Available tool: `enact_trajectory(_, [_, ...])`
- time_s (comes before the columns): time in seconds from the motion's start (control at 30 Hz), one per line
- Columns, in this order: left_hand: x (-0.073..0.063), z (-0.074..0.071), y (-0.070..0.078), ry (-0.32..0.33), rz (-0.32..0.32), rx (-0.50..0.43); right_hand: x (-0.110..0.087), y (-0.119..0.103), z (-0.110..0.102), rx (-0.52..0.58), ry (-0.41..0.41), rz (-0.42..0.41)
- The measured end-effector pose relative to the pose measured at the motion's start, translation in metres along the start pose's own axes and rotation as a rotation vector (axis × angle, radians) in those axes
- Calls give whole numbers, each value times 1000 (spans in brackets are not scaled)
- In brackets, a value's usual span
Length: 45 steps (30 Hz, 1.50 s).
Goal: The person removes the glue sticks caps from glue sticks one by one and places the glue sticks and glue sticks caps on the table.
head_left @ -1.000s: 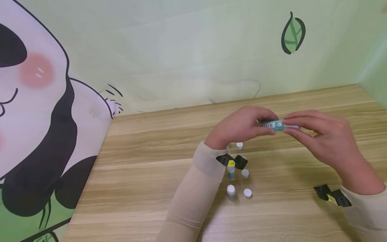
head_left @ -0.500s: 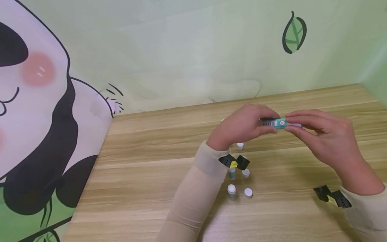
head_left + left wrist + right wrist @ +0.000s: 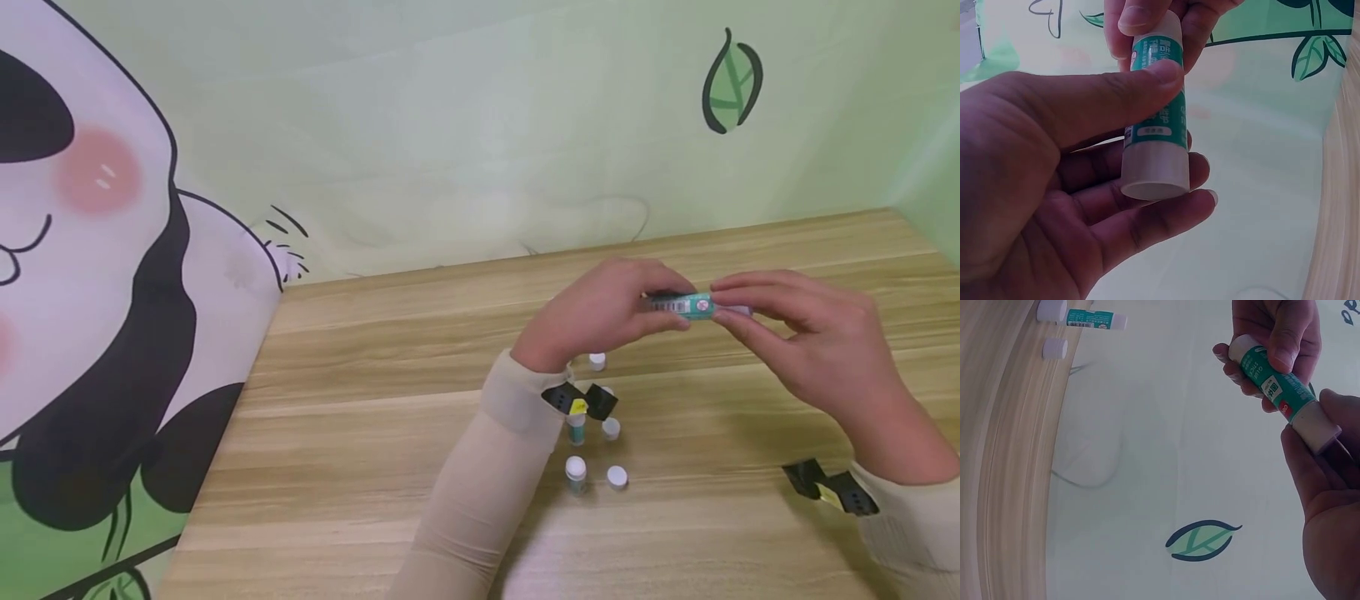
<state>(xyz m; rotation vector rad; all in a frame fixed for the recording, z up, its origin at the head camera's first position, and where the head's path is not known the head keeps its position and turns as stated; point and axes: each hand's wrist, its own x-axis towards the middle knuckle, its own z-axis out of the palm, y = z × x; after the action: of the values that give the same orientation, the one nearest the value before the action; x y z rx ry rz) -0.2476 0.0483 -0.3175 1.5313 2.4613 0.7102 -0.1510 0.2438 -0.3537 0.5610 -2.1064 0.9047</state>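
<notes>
A green-labelled glue stick (image 3: 687, 306) is held level above the table between both hands. My left hand (image 3: 600, 308) grips its body, with the thumb across the label in the left wrist view. My right hand (image 3: 817, 333) pinches one white end of the glue stick (image 3: 1287, 394) between thumb and fingers. In the left wrist view the other white end points toward the camera, beside the spread left fingers. Below the left wrist, two glue sticks, a nearer one (image 3: 576, 477) and a farther one (image 3: 576, 430), stand upright on the table.
White caps lie beside the standing glue sticks: a near cap (image 3: 617, 477), a middle cap (image 3: 611, 429) and a far cap (image 3: 597, 362). My left forearm hides part of this group. A printed wall (image 3: 465, 150) rises behind the wooden table (image 3: 360, 417).
Both hands and the glue stick have shifted slightly to the right in the head view, which itself moved a little. The grips look the same.
</notes>
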Motion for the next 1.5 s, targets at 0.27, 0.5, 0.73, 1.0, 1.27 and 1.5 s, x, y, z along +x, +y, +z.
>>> enact_trajectory(0.27, [-4,-1,-2,8,2,1,-1,-1,2,-12,-16,5])
enact_trajectory(0.5, [-8,-4,-2,5,-18,2,-2,-2,4,-28,-13,17])
enact_trajectory(0.73, [-12,-6,-2,30,-20,16,-2,-4,6,-6,18,55])
enact_trajectory(1.0, [-16,-10,-2,19,-24,2,-1,-11,7,-29,25,91])
enact_trajectory(1.27, [-19,-14,-2,-16,-19,-23,-1,-12,10,-12,25,68])
enact_trajectory(1.5, [-22,-17,-4,-58,-2,-35,0,-13,11,13,21,38])
